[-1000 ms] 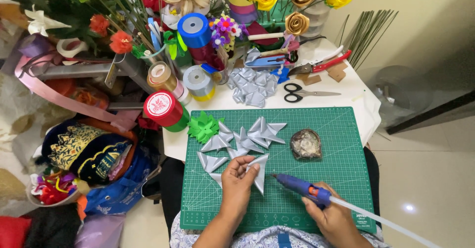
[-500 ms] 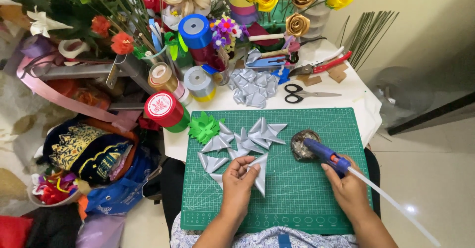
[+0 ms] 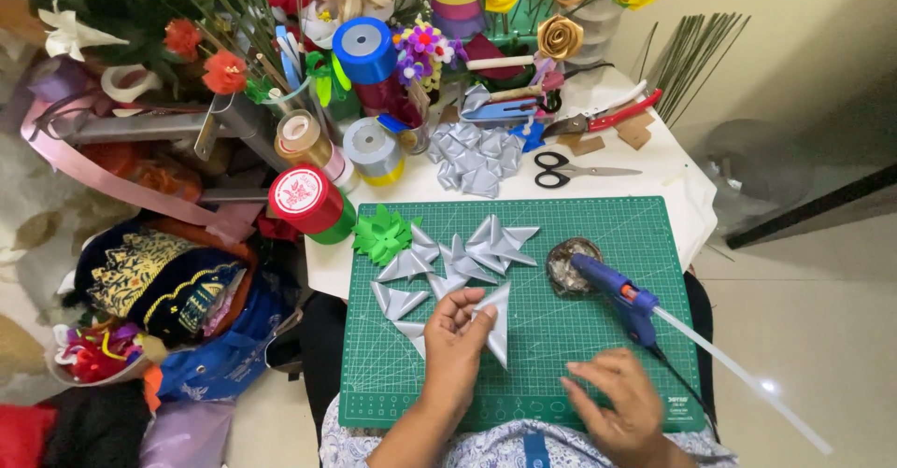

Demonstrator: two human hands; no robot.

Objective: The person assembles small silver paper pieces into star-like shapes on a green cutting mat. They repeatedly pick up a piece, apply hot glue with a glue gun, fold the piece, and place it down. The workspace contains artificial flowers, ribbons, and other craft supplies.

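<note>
A folded silver ribbon petal is pinched between the fingers of the left hand, its point hanging down over the green cutting mat. The right hand is held flat and open just above the mat's near edge, nothing being gripped by it. A blue hot glue gun is laid on the mat just beyond that hand, with its nozzle resting at a small round dish. More silver petals are spread over the mat's far left part, beside a green ribbon flower. On the white counter behind the mat are seen black scissors, a heap of silver petals and several ribbon spools, including a red one and a blue one.
</note>
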